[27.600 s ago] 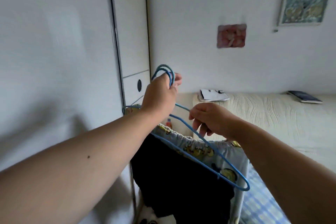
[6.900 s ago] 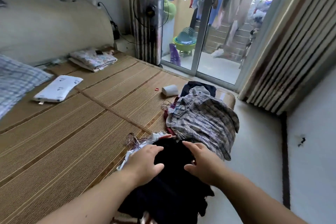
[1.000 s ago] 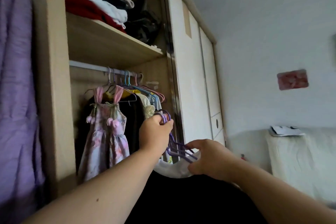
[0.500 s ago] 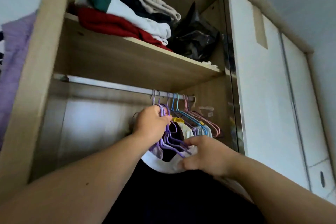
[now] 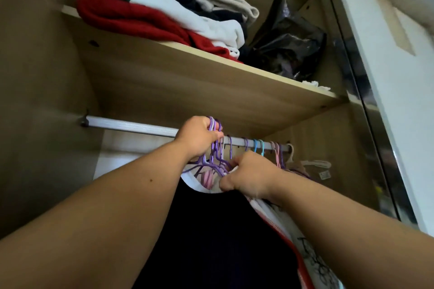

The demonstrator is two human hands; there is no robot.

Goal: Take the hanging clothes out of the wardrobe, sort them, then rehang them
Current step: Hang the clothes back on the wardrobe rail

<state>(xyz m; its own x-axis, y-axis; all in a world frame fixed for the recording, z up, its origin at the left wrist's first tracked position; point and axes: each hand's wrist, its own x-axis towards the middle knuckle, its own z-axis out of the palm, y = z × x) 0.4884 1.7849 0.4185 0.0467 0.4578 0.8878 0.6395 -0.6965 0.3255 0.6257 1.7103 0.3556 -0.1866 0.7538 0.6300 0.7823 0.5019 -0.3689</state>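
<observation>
Centre frame, the left hand (image 5: pixel 199 139) has its fingers (image 5: pixel 216 135) curled tight round a bunch of purple hanger hooks (image 5: pixel 211 122), raised just above the rail (image 5: pixel 131 127). The right hand (image 5: pixel 249 177), slightly lower right, pinches the dark garment (image 5: pixel 223 237) at its white collar (it hangs down through lower centre).

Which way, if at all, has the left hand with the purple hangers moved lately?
Yes, upward: the left hand, gripping the purple hangers, was below the wardrobe rail and is now level with it.
</observation>
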